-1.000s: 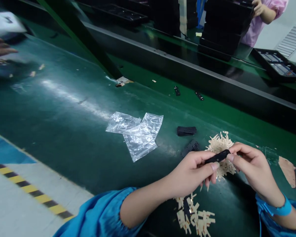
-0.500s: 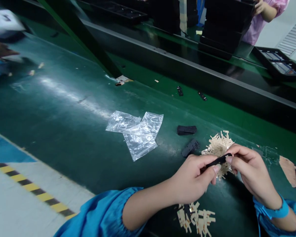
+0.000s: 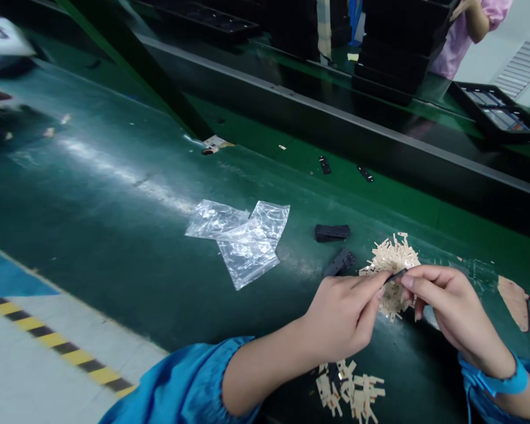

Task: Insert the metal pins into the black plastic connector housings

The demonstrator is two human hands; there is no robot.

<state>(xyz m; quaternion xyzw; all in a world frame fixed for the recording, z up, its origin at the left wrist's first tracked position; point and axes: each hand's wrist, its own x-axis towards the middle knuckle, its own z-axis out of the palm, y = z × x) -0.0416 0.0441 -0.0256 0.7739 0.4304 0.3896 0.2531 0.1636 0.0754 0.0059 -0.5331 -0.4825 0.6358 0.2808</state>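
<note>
Between my two hands is a thin black strip-like part, seen almost edge-on. My left hand pinches its left end, and the fingers of my right hand close on its right end. Just behind and below them lies a heap of small cream-coloured forked pieces, partly covered by my fingers. A smaller scatter of cream pieces with brownish spots lies nearer to me. Left of the heap are two stacks of flat black parts, one stack farther off and another stack partly behind my left hand.
Clear plastic bags lie on the green bench. Two loose black parts sit by the raised rail. A slanted green post meets the bench. Across stand stacked black trays and a person in pink.
The black part has been turned from showing its flat face to nearly edge-on. My left fingers have shifted slightly up and closed further over it.
</note>
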